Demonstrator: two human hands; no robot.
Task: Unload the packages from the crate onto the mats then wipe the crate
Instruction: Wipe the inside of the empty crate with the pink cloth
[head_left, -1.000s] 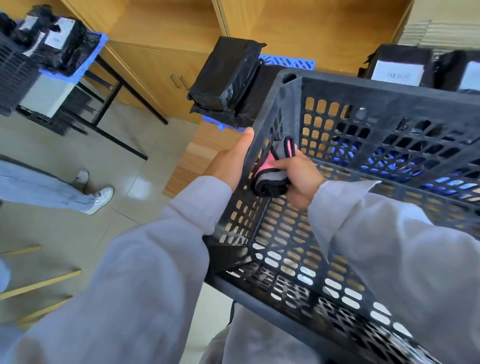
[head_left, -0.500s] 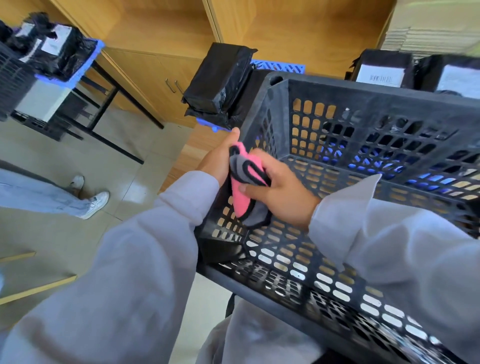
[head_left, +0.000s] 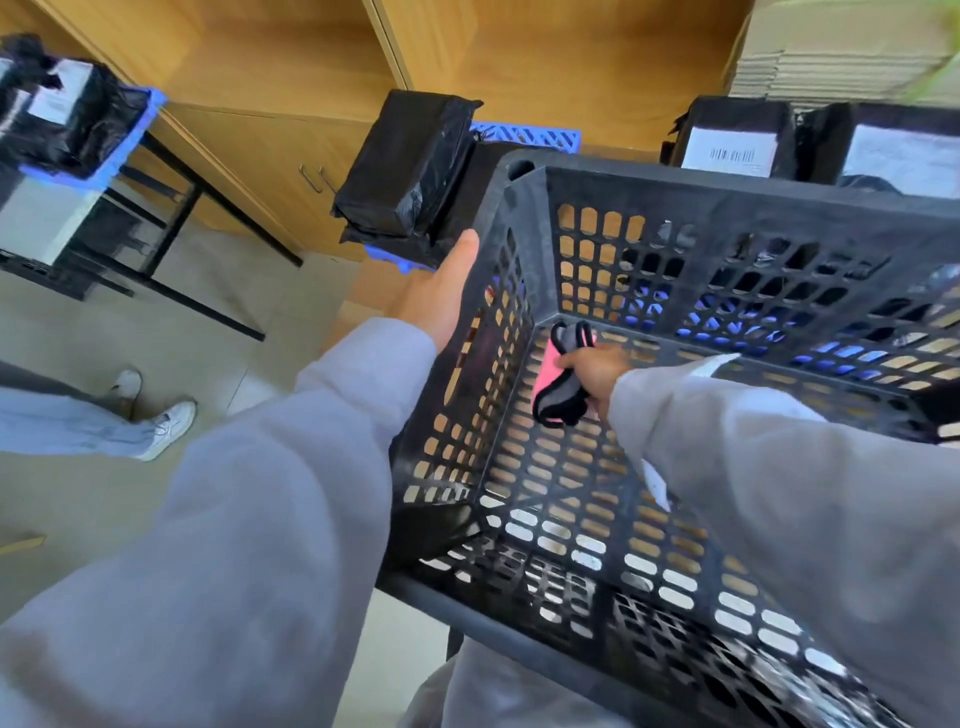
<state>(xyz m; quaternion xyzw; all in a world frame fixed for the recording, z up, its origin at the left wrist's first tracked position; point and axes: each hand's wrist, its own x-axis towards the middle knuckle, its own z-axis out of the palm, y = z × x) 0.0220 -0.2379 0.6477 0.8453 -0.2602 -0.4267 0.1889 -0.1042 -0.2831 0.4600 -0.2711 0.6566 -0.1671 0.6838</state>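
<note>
The black perforated crate (head_left: 737, 202) fills the right of the view, with nothing in it but the cloth. My left hand (head_left: 441, 296) presses flat against the outside of its left wall, thumb up along the wall. Inside, my right hand (head_left: 597, 369) grips a pink, grey and black cloth (head_left: 558, 387) against the crate floor near the far left corner. Black wrapped packages (head_left: 410, 166) lie on a blue mat (head_left: 524, 136) beyond the crate. Two more labelled packages (head_left: 732, 143) stand at the back right.
Wooden cabinets (head_left: 270, 150) run along the back. At the far left a black-framed table (head_left: 171, 218) carries packages (head_left: 62, 119) on another blue mat. A person's leg and white shoe (head_left: 169, 423) stand on the tiled floor to the left.
My right hand has carried the cloth from the inside of the left wall down to the crate floor. My left hand has slid forward along the outside of that wall.
</note>
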